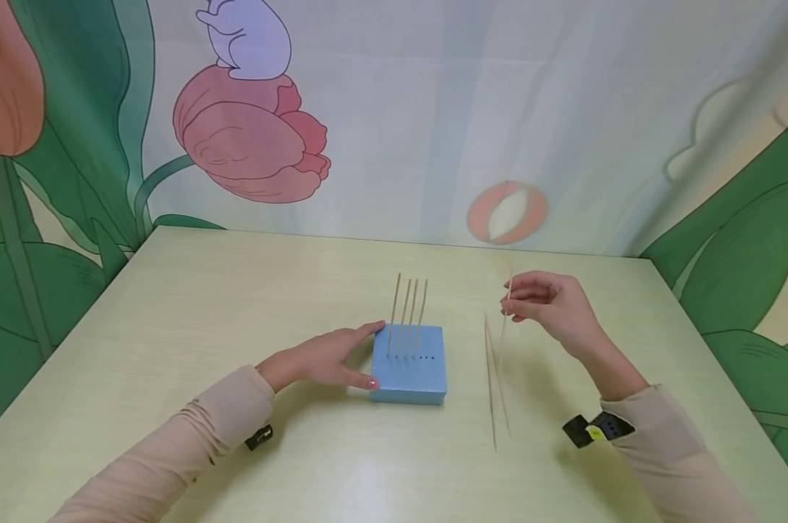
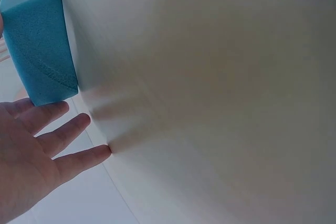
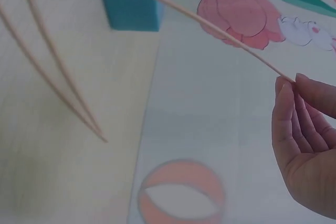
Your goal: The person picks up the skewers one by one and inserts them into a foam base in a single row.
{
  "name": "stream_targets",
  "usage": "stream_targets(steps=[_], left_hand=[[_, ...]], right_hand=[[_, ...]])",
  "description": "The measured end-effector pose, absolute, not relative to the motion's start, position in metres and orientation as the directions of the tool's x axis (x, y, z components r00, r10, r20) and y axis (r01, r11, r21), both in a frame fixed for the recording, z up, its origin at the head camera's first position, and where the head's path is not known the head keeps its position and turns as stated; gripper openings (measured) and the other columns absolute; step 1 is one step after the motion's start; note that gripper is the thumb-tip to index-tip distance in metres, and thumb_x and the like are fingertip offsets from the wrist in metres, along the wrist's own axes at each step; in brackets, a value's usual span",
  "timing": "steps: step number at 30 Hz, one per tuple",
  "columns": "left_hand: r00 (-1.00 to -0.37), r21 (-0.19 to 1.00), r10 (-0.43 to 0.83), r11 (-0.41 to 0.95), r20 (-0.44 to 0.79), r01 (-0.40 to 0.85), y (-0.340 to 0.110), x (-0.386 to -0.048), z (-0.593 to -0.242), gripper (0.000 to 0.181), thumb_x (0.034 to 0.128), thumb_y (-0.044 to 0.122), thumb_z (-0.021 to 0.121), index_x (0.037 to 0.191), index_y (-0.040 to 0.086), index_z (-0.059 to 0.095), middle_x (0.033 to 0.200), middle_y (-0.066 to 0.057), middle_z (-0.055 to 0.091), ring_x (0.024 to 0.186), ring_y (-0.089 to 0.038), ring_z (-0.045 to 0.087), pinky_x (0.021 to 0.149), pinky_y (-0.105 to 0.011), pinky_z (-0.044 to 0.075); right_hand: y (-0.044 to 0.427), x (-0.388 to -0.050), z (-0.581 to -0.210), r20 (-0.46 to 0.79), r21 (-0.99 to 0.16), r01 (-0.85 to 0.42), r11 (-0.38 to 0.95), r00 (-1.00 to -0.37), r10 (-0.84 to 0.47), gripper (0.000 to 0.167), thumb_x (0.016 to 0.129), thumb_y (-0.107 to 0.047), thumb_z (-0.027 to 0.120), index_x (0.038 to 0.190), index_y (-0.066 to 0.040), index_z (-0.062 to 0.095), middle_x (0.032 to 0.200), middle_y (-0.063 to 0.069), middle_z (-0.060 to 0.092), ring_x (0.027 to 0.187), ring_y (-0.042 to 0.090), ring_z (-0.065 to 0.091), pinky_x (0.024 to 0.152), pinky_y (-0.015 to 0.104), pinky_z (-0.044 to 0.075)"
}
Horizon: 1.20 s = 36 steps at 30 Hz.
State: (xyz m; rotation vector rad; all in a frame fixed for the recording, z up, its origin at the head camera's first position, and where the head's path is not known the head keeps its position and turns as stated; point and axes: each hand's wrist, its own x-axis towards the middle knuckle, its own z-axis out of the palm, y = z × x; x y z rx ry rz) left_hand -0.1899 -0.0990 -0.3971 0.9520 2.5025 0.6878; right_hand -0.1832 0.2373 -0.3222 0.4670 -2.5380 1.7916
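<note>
- Fingers, right hand [image 1: 555, 309]: thumb and fingertips pinch a stick [image 1: 503, 330] by its upper part.
- Fingers, left hand [image 1: 331, 357]: straight and spread, grasp not closed; thumb touches the block [image 1: 409, 378] near its front left corner, index finger at its back left corner.
- Surface: pale table [image 1: 171, 349], back edge against a printed cloth [image 1: 394, 131] with tulips, leaves and a striped ball.
- Block: blue, near the table's middle, front face toward the near edge.
- Held stick: raised over the table, right of the block; long axis near upright in head view, top leaning slightly right.
- Upright sticks [image 1: 394, 312]: four in a row in the block, tops leaning slightly right; three bare holes [image 1: 427, 357] continue the row rightward.
- Loose sticks [image 1: 490, 385]: two, between block and right edge, long axes front to back; far ends meet, near ends apart.
</note>
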Motion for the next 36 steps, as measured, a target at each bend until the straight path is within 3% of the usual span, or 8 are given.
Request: stream_targets(steps=[14, 24, 36], left_hand=[[-0.693, 0.572, 0.703, 0.639, -0.161, 0.514, -0.099, -0.189, -0.398, 0.097, 0.0768, 0.051, 0.066, 0.146, 0.007, 0.015, 0.142, -0.012, 0.035, 0.129, -0.027, 0.033, 0.104, -0.041, 0.028], [-0.696, 0.565, 0.701, 0.642, -0.156, 0.519, -0.1, -0.19, -0.399, 0.097, 0.0763, 0.052, 0.066, 0.146, 0.008, 0.015, 0.142, -0.011, 0.036, 0.128, -0.027, 0.034, 0.104, -0.041, 0.029], [-0.695, 0.565, 0.701, 0.643, -0.161, 0.518, -0.1, -0.191, -0.399, 0.097, 0.0766, 0.052, 0.066, 0.146, 0.008, 0.014, 0.142, -0.011, 0.035, 0.129, -0.026, 0.034, 0.104, -0.04, 0.028]], right_hand=[[0.205, -0.165, -0.301, 0.326, -0.871, -0.381, 0.309, -0.92, -0.217, 0.02, 0.077, -0.001, 0.07, 0.094, 0.007, 0.063, 0.081, -0.001, 0.067, 0.072, 0.014, 0.065, 0.066, 0.027, 0.053], [0.18, -0.163, -0.299, 0.495, -0.82, -0.535, 0.206, -0.842, -0.214, 0.011, 0.075, 0.01, 0.068, 0.086, 0.008, 0.065, 0.079, -0.003, 0.067, 0.071, 0.011, 0.065, 0.065, 0.024, 0.052], [0.158, -0.168, -0.311, 0.585, -0.766, -0.631, 0.126, -0.765, -0.27, 0.012, 0.072, 0.017, 0.066, 0.079, 0.007, 0.065, 0.079, 0.015, 0.066, 0.072, 0.011, 0.064, 0.067, 0.024, 0.052]])
